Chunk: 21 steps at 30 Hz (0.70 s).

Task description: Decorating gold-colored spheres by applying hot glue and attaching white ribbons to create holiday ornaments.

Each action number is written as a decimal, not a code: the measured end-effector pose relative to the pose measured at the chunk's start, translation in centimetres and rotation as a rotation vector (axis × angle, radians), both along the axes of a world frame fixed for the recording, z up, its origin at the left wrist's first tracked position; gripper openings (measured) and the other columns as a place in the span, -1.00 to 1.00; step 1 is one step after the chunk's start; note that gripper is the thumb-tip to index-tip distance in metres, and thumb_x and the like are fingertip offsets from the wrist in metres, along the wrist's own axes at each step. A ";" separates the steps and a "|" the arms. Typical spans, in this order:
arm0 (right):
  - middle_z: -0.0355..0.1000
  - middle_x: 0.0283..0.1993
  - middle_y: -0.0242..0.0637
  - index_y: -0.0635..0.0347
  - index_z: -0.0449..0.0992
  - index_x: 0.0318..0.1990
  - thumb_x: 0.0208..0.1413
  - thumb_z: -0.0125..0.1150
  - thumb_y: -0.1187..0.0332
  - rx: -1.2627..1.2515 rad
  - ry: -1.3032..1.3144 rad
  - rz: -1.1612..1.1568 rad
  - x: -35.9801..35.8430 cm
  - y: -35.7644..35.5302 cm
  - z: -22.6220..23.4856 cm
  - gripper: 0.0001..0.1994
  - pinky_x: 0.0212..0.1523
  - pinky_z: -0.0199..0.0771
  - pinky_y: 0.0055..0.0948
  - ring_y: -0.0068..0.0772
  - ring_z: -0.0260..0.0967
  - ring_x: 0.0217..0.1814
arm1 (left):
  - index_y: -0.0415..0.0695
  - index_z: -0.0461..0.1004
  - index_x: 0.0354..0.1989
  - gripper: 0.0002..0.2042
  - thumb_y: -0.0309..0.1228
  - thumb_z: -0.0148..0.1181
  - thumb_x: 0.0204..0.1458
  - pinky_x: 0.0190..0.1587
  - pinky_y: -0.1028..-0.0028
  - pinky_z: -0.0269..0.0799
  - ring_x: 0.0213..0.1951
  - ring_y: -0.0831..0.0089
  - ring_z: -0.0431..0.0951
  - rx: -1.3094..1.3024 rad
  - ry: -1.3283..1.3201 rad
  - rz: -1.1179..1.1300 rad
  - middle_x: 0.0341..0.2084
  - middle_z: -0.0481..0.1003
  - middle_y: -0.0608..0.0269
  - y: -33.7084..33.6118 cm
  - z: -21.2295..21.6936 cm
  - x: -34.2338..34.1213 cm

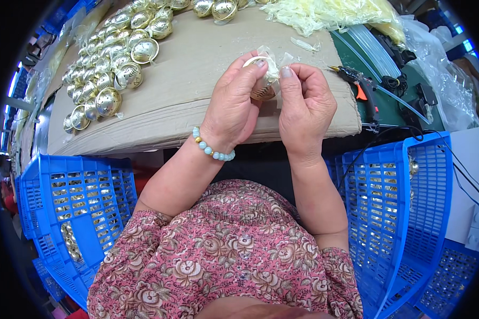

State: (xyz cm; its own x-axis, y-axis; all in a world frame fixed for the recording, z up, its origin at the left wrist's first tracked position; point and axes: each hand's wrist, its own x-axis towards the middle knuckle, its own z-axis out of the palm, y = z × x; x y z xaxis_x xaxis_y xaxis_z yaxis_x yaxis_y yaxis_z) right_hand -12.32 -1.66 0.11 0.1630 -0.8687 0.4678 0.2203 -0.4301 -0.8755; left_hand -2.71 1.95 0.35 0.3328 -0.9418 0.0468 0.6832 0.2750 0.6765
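Gold bell (pixel 263 91) sits above the cardboard-covered worktop (pixel 197 80), clamped between both hands, the left hand (pixel 234 106) in a closed grip around it and the right hand (pixel 305 106) pinching its clear wrap (pixel 273 66), more bells (pixel 109 64) lying left.

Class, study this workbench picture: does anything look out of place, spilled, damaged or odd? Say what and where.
Little stands out. One stray scrap of clear plastic lies alone on the cardboard sheet, apart from the pale heap above it. The gold bells sit grouped at the left. Both hands, left hand and right hand, hold one bell.
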 end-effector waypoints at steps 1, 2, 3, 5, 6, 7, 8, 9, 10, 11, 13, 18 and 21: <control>0.37 -0.42 -0.49 0.31 0.45 -0.30 0.11 0.14 0.47 0.006 0.003 -0.003 0.1 0.0 0.0 -0.92 -0.40 0.23 -0.75 -0.78 0.21 -0.41 | -0.28 0.26 0.02 -0.69 -0.43 -0.01 0.13 -0.16 0.56 0.33 -0.22 0.60 0.41 -0.006 0.009 -0.005 -0.25 0.41 0.30 -0.1 -0.4 0.2; 0.37 -0.42 -0.49 0.31 0.45 -0.30 0.11 0.14 0.47 0.012 0.006 -0.007 0.1 0.0 0.0 -0.92 -0.41 0.23 -0.75 -0.78 0.21 -0.42 | -0.28 0.26 0.03 -0.69 -0.43 -0.04 0.14 -0.13 0.54 0.34 -0.19 0.58 0.41 -0.012 0.017 -0.011 -0.23 0.41 0.28 -0.2 -0.5 0.4; 0.37 -0.42 -0.49 0.31 0.45 -0.30 0.11 0.14 0.47 0.012 0.005 -0.006 0.2 0.1 0.0 -0.92 -0.41 0.23 -0.75 -0.78 0.21 -0.42 | -0.28 0.26 0.03 -0.69 -0.43 -0.04 0.14 -0.13 0.54 0.34 -0.19 0.58 0.41 -0.012 0.016 -0.010 -0.23 0.41 0.28 -0.2 -0.5 0.4; 0.37 -0.43 -0.48 0.31 0.44 -0.30 0.11 0.15 0.46 0.046 0.007 0.010 0.2 0.3 0.1 -0.91 -0.41 0.23 -0.75 -0.78 0.21 -0.41 | -0.29 0.27 0.03 -0.69 -0.42 -0.08 0.14 -0.10 0.50 0.33 -0.17 0.54 0.41 -0.025 0.055 0.010 -0.21 0.41 0.25 -0.3 -0.4 0.3; 0.37 -0.43 -0.48 0.31 0.44 -0.30 0.11 0.15 0.46 0.048 0.006 0.009 0.2 0.4 0.1 -0.91 -0.41 0.23 -0.75 -0.78 0.21 -0.41 | -0.29 0.27 0.03 -0.69 -0.42 -0.08 0.14 -0.10 0.50 0.33 -0.17 0.54 0.41 -0.023 0.055 0.009 -0.21 0.41 0.25 -0.3 -0.4 0.3; 0.38 -0.42 -0.47 0.31 0.44 -0.30 0.10 0.16 0.46 0.025 0.000 -0.001 0.3 0.4 0.1 -0.90 -0.40 0.24 -0.75 -0.76 0.22 -0.41 | -0.28 0.28 0.02 -0.69 -0.41 -0.09 0.13 -0.09 0.49 0.32 -0.16 0.52 0.41 -0.029 0.059 0.023 -0.21 0.41 0.24 -0.3 -0.3 0.2; 0.38 -0.42 -0.46 0.31 0.44 -0.30 0.10 0.16 0.45 0.002 -0.007 -0.011 0.3 0.5 0.1 -0.89 -0.40 0.25 -0.74 -0.75 0.23 -0.40 | -0.28 0.29 0.01 -0.70 -0.41 -0.10 0.13 -0.08 0.49 0.31 -0.15 0.51 0.41 -0.036 0.063 0.037 -0.20 0.41 0.23 -0.3 -0.3 0.2; 0.38 -0.42 -0.46 0.31 0.44 -0.30 0.10 0.16 0.45 0.004 -0.007 -0.013 0.2 0.5 0.0 -0.89 -0.40 0.25 -0.74 -0.75 0.23 -0.40 | -0.28 0.29 0.01 -0.70 -0.41 -0.10 0.13 -0.08 0.49 0.31 -0.15 0.51 0.41 -0.033 0.063 0.035 -0.20 0.41 0.23 -0.3 -0.3 0.2; 0.38 -0.41 -0.45 0.32 0.43 -0.29 0.10 0.16 0.45 -0.046 0.005 -0.033 0.2 0.6 -0.1 -0.89 -0.38 0.26 -0.72 -0.74 0.24 -0.39 | -0.28 0.30 -0.01 -0.70 -0.40 -0.08 0.13 -0.08 0.50 0.31 -0.16 0.51 0.41 -0.054 0.065 0.023 -0.21 0.41 0.25 -0.2 -0.3 0.1; 0.38 -0.40 -0.43 0.32 0.43 -0.28 0.10 0.16 0.45 -0.097 0.016 -0.053 0.2 0.6 -0.2 -0.89 -0.37 0.27 -0.71 -0.72 0.25 -0.38 | -0.27 0.31 -0.02 -0.71 -0.39 -0.06 0.13 -0.08 0.50 0.31 -0.16 0.52 0.41 -0.074 0.067 0.011 -0.22 0.41 0.26 -0.2 -0.2 0.1; 0.38 -0.39 -0.42 0.32 0.42 -0.28 0.10 0.16 0.45 -0.109 0.021 -0.066 0.1 0.5 -0.6 -0.89 -0.36 0.28 -0.70 -0.71 0.25 -0.38 | -0.26 0.31 -0.03 -0.71 -0.36 -0.03 0.13 -0.08 0.50 0.31 -0.17 0.53 0.41 -0.069 0.077 -0.002 -0.23 0.41 0.28 0.0 -0.1 0.0; 0.38 -0.38 -0.42 0.31 0.42 -0.28 0.09 0.16 0.45 -0.101 0.013 -0.092 0.1 0.6 -1.1 -0.89 -0.35 0.30 -0.68 -0.70 0.25 -0.37 | -0.21 0.31 -0.04 -0.70 -0.31 0.06 0.13 -0.11 0.53 0.32 -0.19 0.59 0.40 -0.100 0.044 -0.064 -0.25 0.40 0.33 0.4 0.0 -0.5; 0.38 -0.39 -0.41 0.31 0.42 -0.29 0.09 0.16 0.46 -0.130 0.016 -0.118 0.1 0.3 -1.3 -0.89 -0.35 0.31 -0.68 -0.70 0.25 -0.37 | -0.19 0.31 -0.02 -0.70 -0.32 0.09 0.12 -0.15 0.58 0.31 -0.21 0.62 0.40 -0.025 -0.076 0.030 -0.26 0.40 0.33 -0.1 -0.6 -0.7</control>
State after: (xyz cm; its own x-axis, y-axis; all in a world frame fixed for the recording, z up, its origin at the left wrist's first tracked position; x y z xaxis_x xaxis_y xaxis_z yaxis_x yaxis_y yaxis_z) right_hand -12.19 -1.35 -1.17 0.0720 -0.8148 0.5752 0.1481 -0.5616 -0.8140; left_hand -3.42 1.86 -0.30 0.3557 -0.9297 0.0960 0.6211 0.3119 0.7190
